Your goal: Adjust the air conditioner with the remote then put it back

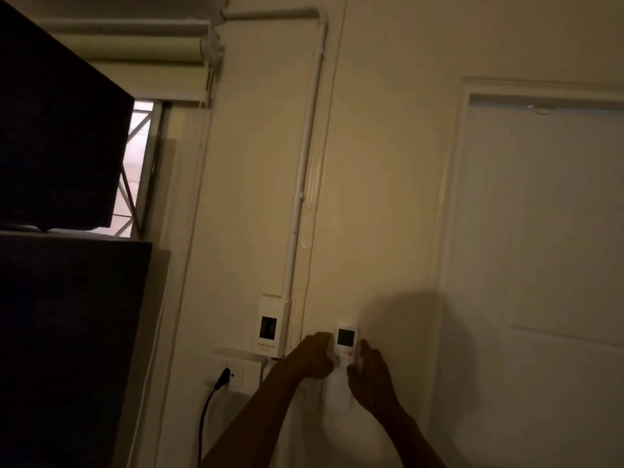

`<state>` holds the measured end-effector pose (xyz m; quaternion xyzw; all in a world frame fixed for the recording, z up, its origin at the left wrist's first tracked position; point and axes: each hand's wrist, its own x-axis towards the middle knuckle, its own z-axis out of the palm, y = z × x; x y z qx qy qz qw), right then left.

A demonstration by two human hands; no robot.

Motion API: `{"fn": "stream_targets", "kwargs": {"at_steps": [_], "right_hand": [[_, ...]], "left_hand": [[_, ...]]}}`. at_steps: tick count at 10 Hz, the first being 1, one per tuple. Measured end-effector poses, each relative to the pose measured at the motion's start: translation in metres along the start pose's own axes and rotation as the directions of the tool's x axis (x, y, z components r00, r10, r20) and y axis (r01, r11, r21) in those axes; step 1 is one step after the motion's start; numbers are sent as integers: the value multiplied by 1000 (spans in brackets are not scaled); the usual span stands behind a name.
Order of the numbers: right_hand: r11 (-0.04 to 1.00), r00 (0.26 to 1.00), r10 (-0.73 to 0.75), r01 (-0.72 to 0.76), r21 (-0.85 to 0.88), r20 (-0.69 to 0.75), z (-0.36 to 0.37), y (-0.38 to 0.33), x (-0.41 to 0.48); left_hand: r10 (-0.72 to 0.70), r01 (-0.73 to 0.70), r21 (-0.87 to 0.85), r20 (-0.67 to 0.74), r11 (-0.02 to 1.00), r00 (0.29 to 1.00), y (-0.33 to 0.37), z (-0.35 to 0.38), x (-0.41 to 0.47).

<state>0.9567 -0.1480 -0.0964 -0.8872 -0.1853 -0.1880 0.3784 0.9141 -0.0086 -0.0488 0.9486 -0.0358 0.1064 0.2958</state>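
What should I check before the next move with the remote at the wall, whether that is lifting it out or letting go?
1. Remote sits upright against the wall, display facing out: ok.
2. Left hand is at the remote's left edge: ok; whether it grips, cannot tell.
3. Right hand is at the remote's right and lower edge: ok; firm grip, cannot tell.
4. Holder under the remote: hidden by the hands and dim light, cannot tell.
5. Display reading: too small and blurred, cannot tell.
6. Breaker box and plugged socket to the left stand apart from both hands: ok.
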Motion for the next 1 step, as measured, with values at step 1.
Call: {"fn": "stream_targets", "kwargs": {"at_steps": [1], "right_hand": [[997,998,68,-68,-25,-16,-22,-1,5]], "left_hand": [[6,-2,88,-51,996,999,0,-26,-17]]}}
